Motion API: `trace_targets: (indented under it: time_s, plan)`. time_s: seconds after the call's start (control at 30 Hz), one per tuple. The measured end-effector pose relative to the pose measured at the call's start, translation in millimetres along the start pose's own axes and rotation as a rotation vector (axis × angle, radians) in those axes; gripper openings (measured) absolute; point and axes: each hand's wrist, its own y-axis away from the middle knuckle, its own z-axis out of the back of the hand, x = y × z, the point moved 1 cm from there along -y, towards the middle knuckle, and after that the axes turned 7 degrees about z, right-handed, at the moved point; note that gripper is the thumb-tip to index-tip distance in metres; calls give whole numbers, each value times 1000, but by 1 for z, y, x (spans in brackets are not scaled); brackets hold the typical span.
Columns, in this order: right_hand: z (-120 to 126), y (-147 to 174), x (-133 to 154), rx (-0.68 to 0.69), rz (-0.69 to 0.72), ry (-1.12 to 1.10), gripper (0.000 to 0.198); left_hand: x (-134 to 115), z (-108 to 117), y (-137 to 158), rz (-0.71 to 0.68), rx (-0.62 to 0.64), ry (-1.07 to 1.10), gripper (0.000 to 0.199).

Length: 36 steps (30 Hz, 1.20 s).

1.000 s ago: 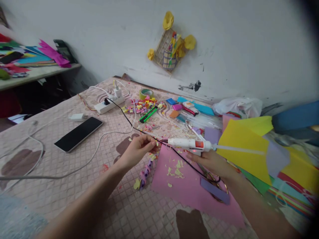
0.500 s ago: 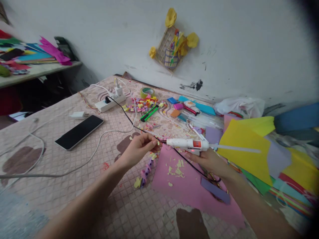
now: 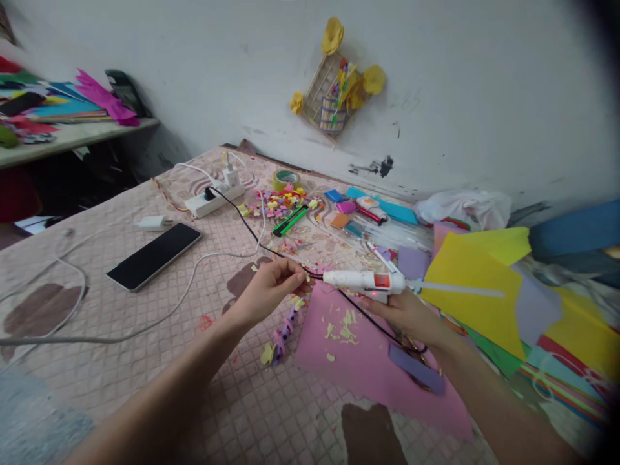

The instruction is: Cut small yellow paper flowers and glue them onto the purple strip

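Observation:
My right hand (image 3: 409,316) is wrapped round the grip of a white glue gun (image 3: 358,280), its nozzle pointing left and a long glue stick (image 3: 460,289) sticking out of its back. At the nozzle, my left hand (image 3: 278,284) is closed in a pinch on a small pale yellow piece (image 3: 308,278), mostly covered by the fingertips. Just below that hand lies a strip with purple, pink and yellow flower shapes (image 3: 282,336). Under the glue gun is a pink sheet (image 3: 339,374) with pale yellow scraps (image 3: 346,327) and a purple strip (image 3: 416,369).
A phone (image 3: 154,256) and a white power strip (image 3: 216,201) with cables lie to the left. Farther back are a green cutter (image 3: 290,221), small foam flowers (image 3: 278,203) and a tape roll (image 3: 286,179). Coloured sheets (image 3: 472,284) pile up at right.
Hardly anything differs. Both hands and the glue gun keep nearly the same place, with only a slight shift of the view.

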Motion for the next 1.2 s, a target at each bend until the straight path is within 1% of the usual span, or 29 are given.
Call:
trace_targets:
  time_s: [0.23,0.33,0.43,0.53,0.6,0.67,0.77,0.87,0.97,1.2]
  plan:
    - [5,-1,-2,-43,-9,44,33,0,2,-1,-10,-43,-45,19]
    - [9,-5,-11,-108,-13,84,37,1,3,-2,-10,-47,-71,20]
    - [10,-12,-28,-181,-69,124,36,2,3,-3,-14,-54,-98,21]
    - [8,-22,-52,-261,-114,158,36,4,5,-3,-10,-80,-137,21]
    - [6,-30,-68,-332,-96,254,34,6,5,-4,-1,-71,-184,21]
    - [2,-36,-80,-348,-29,392,31,10,6,-5,7,-24,-240,20]
    - [-4,-40,-91,-295,35,583,35,13,6,-5,29,37,-287,20]
    - [-10,-38,-95,-206,50,679,39,14,6,-4,44,52,-296,20]
    - [-10,-33,-95,-179,69,689,40,14,6,-4,46,63,-281,20]
    - [4,-21,-91,-199,89,658,42,16,5,-5,82,112,-189,20]
